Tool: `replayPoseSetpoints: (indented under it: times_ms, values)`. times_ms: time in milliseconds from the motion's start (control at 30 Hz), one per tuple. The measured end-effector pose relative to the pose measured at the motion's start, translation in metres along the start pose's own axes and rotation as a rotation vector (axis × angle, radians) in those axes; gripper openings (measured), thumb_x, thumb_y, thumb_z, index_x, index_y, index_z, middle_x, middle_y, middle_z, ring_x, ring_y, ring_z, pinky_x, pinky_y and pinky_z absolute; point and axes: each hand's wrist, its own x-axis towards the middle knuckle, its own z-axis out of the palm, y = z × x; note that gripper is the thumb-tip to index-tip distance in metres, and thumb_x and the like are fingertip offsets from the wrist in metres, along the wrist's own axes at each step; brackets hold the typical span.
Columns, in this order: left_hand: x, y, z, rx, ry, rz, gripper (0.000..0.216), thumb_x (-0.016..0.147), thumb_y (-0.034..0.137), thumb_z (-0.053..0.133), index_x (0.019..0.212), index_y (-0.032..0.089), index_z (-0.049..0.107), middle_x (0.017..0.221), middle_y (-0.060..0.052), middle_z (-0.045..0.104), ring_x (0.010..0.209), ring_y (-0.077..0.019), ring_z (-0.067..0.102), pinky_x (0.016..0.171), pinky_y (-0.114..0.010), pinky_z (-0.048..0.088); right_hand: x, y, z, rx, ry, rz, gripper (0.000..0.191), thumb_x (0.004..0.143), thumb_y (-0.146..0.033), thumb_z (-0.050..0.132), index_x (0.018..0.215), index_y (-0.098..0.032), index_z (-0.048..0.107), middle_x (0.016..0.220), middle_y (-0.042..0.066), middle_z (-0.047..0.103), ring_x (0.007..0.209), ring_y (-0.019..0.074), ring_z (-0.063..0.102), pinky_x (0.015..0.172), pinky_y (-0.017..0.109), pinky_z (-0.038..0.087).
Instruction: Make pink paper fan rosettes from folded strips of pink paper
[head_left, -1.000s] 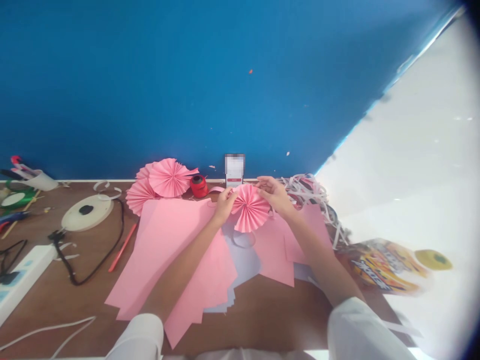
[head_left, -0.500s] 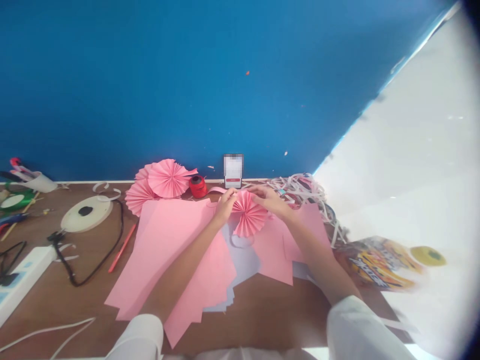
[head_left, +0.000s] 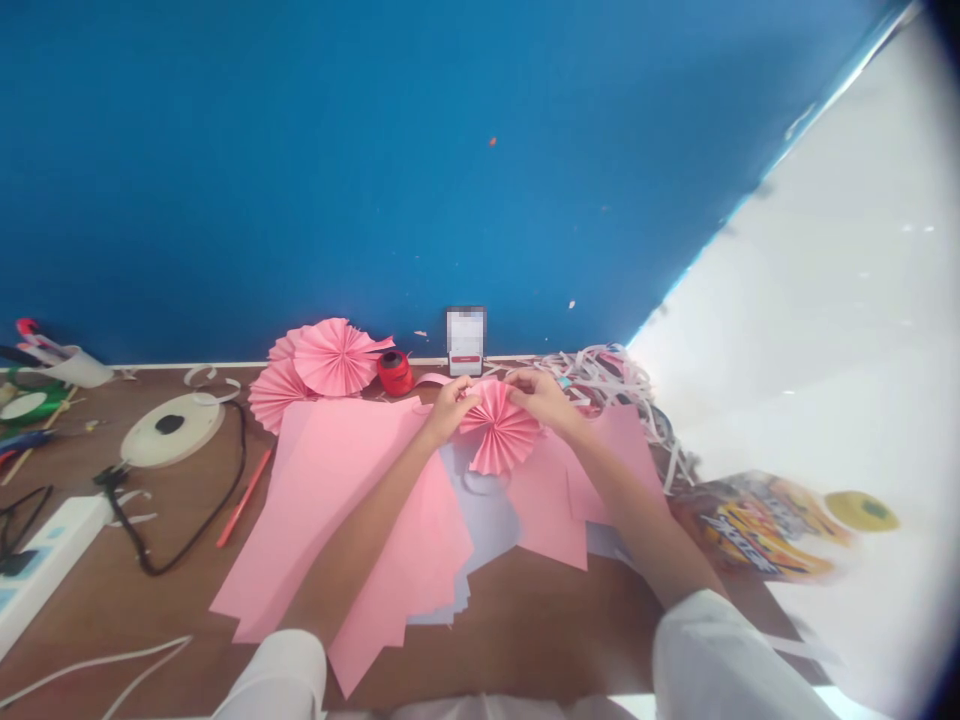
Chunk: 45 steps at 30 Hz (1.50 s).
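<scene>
Both hands hold a pink pleated paper fan, spread nearly into a full round with a gap at its lower left. My left hand pinches its upper left edge, fingers closed. On the upper right edge, my right hand grips the pleats between thumb and fingers. Beneath the fan lie pink paper sheets and pale bluish-grey sheets. Several finished pink paper rosettes rest against the wall to the left, beside a red roll-shaped object.
A phone leans on the blue wall. White paper strips are heaped at the back right, near a colourful bag. Leftward are a red pen, a round white disc with black cable, a power strip and a cup.
The fan has turned and shifted slightly to the right between my hands. My right hand's fingers have curled in closer on its upper edge.
</scene>
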Motion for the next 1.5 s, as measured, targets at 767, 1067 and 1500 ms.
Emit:
replayPoseSetpoints:
  times_ms: [767, 1067, 1500]
  values:
    - [-0.005, -0.006, -0.003, -0.185, -0.089, 0.008, 0.032, 0.070, 0.037, 0.064, 0.094, 0.019, 0.054, 0.085, 0.000, 0.053, 0.075, -0.0123, 0.050, 0.071, -0.023, 0.041, -0.008, -0.020, 0.009, -0.246, 0.156, -0.134, 0.014, 0.073, -0.014, 0.051, 0.080, -0.018, 0.062, 0.075, 0.001, 0.064, 0.068, 0.0153, 0.056, 0.066, 0.027, 0.042]
    - [-0.003, 0.021, -0.006, 0.103, -0.051, 0.180, 0.018, 0.071, 0.026, 0.064, 0.086, 0.017, 0.059, 0.084, -0.002, 0.062, 0.082, -0.0161, 0.057, 0.080, -0.029, 0.045, -0.017, -0.035, 0.011, -0.517, 0.130, -0.456, 0.022, 0.080, -0.009, 0.048, 0.092, -0.021, 0.062, 0.090, 0.006, 0.066, 0.088, 0.0209, 0.060, 0.078, 0.033, 0.045]
    - [-0.012, 0.034, -0.008, 0.631, 0.199, 0.769, 0.006, 0.081, 0.022, 0.057, 0.077, 0.022, 0.061, 0.086, -0.004, 0.071, 0.089, -0.0189, 0.064, 0.086, -0.038, 0.044, -0.019, -0.031, 0.009, -0.673, 0.195, -0.733, 0.021, 0.084, -0.010, 0.048, 0.085, -0.023, 0.064, 0.094, 0.005, 0.068, 0.086, 0.0191, 0.058, 0.077, 0.035, 0.043]
